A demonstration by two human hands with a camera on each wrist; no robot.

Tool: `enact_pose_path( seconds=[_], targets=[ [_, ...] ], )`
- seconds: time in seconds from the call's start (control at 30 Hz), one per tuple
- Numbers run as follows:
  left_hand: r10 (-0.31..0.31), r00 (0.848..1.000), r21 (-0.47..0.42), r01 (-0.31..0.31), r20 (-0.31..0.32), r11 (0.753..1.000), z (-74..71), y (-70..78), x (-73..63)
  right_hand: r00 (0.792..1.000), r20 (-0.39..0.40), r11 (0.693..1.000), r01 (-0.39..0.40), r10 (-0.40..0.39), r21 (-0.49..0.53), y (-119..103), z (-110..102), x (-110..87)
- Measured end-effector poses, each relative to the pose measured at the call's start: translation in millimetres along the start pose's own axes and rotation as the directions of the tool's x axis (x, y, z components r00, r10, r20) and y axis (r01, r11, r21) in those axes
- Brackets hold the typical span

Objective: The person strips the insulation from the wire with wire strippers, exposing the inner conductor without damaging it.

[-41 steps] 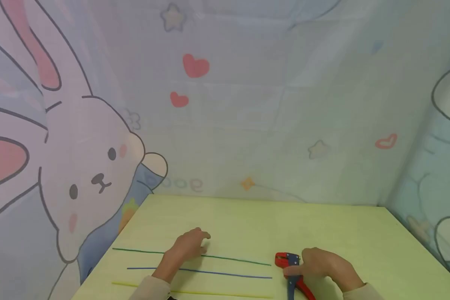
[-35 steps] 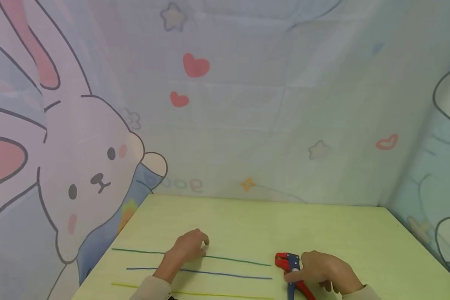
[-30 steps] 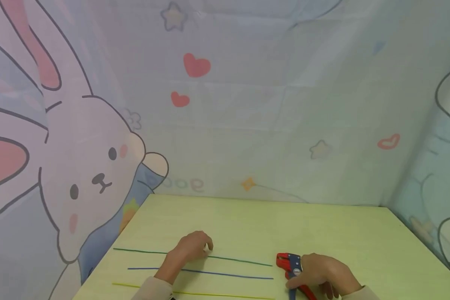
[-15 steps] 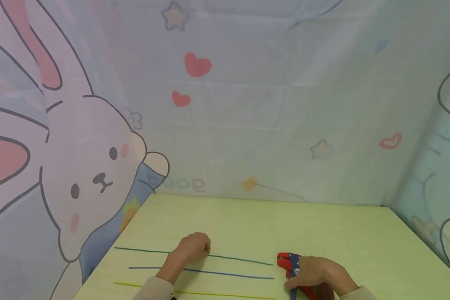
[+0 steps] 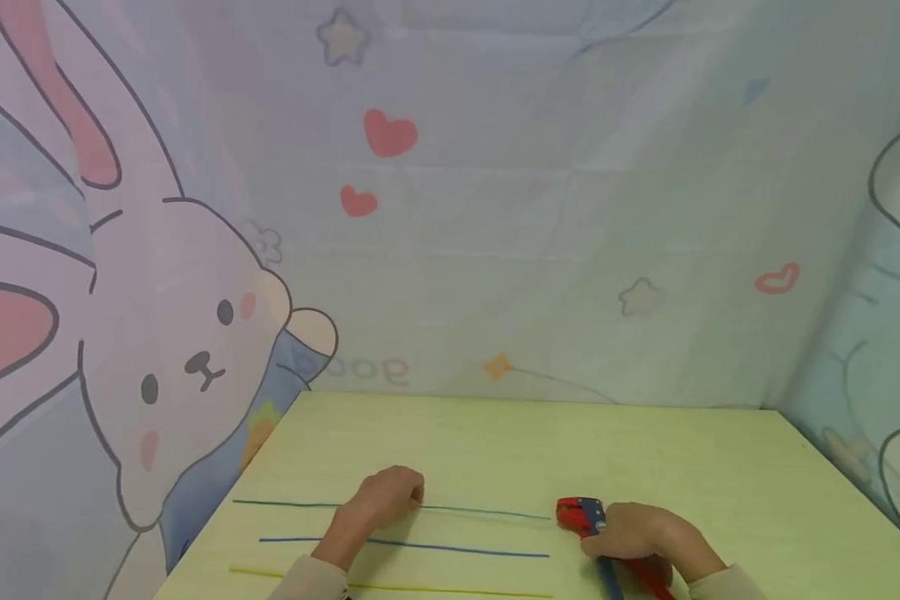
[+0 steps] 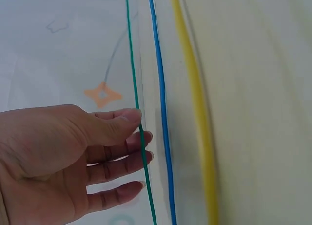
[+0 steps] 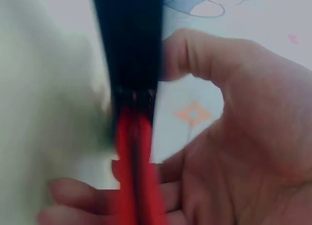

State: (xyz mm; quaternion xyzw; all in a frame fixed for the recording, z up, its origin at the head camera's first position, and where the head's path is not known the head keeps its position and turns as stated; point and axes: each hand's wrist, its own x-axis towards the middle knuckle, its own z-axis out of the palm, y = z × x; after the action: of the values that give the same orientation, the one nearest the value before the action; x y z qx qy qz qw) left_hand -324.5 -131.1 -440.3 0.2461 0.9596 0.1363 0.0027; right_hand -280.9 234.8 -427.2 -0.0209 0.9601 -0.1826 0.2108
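Pinching the green wire (image 5: 487,512) off the counter (image 5: 645,450), the left hand (image 5: 382,497) raised it clear of the blue wire (image 5: 457,549); the right hand (image 5: 641,533) clasped the wire stripper (image 5: 581,514), ready for use.

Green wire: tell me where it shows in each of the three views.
Head: the green wire is farthest of three, under the left hand.
Left wrist: leftmost line, pinched by fingertips.
Right wrist: not in it.
Shared landmark: the blue wire beside it.
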Motion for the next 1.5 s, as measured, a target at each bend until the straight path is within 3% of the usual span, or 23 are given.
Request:
enact_pose_path(
  seconds=[0.1,0.3,0.4,0.47,0.53,0.6,0.7,0.87,1.03,1.17,1.27,1.43,1.5],
  targets=[
    [-0.002,1.0,0.006,0.002,-0.01,1.0,0.4,0.7,-0.9,0.996,-0.055,0.995,0.078,-0.075,0.059,8,-5,0.0],
    [0.003,0.998,-0.039,-0.005,-0.059,0.999,-0.2,0.5,-1.1,0.994,-0.085,0.951,0.088,-0.066,0.296,22,-5,10.9],
    [0.02,0.997,-0.087,-0.027,-0.077,0.996,-0.9,0.7,0.0,0.994,-0.034,0.874,0.104,-0.1,0.475,32,-4,18.4],
    [0.032,0.996,-0.102,-0.04,-0.082,0.994,-1.3,0.4,1.1,0.983,0.028,0.803,0.131,-0.182,0.582,39,-4,23.7],
    [0.037,0.996,-0.106,-0.046,-0.081,0.993,-2.0,0.4,1.7,0.952,0.117,0.718,0.13,-0.284,0.684,45,-5,29.1],
    [0.04,0.996,-0.106,-0.048,-0.078,0.993,-2.7,-0.4,2.1,0.906,0.173,0.648,0.132,-0.385,0.75,50,-5,34.4],
    [0.038,0.996,-0.111,-0.046,-0.076,0.993,-4.1,-0.8,1.8,0.858,0.196,0.568,0.129,-0.475,0.813,53,-5,40.2],
    [0.033,0.997,-0.118,-0.041,-0.069,0.992,-4.7,-2.3,1.3,0.841,0.15,0.484,0.146,-0.52,0.863,54,-2,43.9],
    [0.034,0.996,-0.112,-0.043,-0.079,0.993,-5.6,-3.1,1.3,0.841,0.116,0.441,0.156,-0.529,0.884,53,-1,45.0],
    [0.028,0.996,-0.115,-0.037,-0.079,0.993,-6.4,-3.3,1.0,0.82,0.118,0.404,0.147,-0.56,0.903,53,1,46.6],
    [0.028,0.996,-0.123,-0.038,-0.084,0.992,-7.0,-3.8,0.6,0.798,0.096,0.346,0.147,-0.595,0.927,54,3,47.5],
    [0.032,0.994,-0.13,-0.045,-0.103,0.99,-9.3,-4.2,0.2,0.744,0.05,0.217,0.129,-0.666,0.968,54,4,48.4],
    [0.031,0.994,-0.13,-0.045,-0.108,0.991,-10.0,-4.2,0.3,0.732,0.056,0.188,0.099,-0.679,0.977,54,4,48.0]
  ],
)
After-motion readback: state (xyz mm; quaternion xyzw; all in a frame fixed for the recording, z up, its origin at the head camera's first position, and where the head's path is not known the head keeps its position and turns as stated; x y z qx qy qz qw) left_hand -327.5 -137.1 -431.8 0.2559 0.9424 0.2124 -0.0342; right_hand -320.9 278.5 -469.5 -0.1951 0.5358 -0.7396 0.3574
